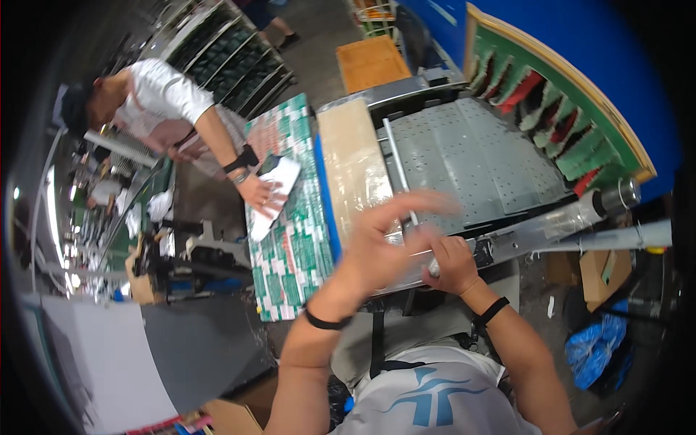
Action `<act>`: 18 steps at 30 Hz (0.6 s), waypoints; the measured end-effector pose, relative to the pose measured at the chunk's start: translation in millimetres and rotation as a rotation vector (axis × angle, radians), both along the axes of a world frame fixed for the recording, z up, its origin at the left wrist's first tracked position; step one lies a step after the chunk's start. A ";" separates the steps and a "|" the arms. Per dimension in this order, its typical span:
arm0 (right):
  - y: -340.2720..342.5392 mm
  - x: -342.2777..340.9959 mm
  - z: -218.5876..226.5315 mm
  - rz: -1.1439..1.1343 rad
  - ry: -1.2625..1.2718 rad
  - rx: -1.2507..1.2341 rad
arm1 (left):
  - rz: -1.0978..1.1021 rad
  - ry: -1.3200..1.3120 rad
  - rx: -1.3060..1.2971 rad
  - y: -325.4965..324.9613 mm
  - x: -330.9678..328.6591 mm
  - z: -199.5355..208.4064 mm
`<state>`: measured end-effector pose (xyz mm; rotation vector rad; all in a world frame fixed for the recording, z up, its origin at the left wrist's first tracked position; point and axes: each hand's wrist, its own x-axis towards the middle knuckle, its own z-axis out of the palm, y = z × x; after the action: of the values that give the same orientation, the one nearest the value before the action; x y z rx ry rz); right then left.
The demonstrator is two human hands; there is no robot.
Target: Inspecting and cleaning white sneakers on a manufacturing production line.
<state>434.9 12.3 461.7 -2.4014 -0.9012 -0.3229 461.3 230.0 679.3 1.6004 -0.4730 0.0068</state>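
Observation:
My left hand (pixel 380 250) is blurred by motion above the near end of a tan, film-wrapped board (pixel 353 148). Its fingers stretch to the right, apart from the thumb, and I see nothing held in them. Close beside it, my right hand (pixel 455 267) is closed at the near metal edge of the conveyor. A small greyish bit shows by its fingers, too unclear to name. From behind my left hand a thin metal rod (pixel 396 159) runs away over the grey perforated conveyor plates (pixel 464 159).
A co-worker's hand (pixel 261 194) presses a white sheet (pixel 284 178) on a green-and-white patterned worktop (pixel 290 268) to the left. A wood-edged green frame with ragged strips (pixel 558 109) stands behind the conveyor. Cardboard boxes (pixel 605 275) and a blue plastic bag (pixel 598 348) lie at the right.

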 end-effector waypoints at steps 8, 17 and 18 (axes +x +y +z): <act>11.7 0.7 -16.6 0.029 -0.035 0.107 | -0.665 -0.354 -0.963 -153.0 -73.8 80.7; 11.1 0.8 -14.5 -0.018 -0.074 0.092 | -0.889 -0.029 -1.054 -160.4 -80.3 119.8; 12.6 0.1 -14.3 -0.007 -0.076 0.095 | -0.894 -0.038 -1.050 -162.5 -80.8 118.8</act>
<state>435.0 24.9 447.4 -2.3190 -0.8914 -0.4516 380.6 67.5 798.1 0.2853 -0.9768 -0.3368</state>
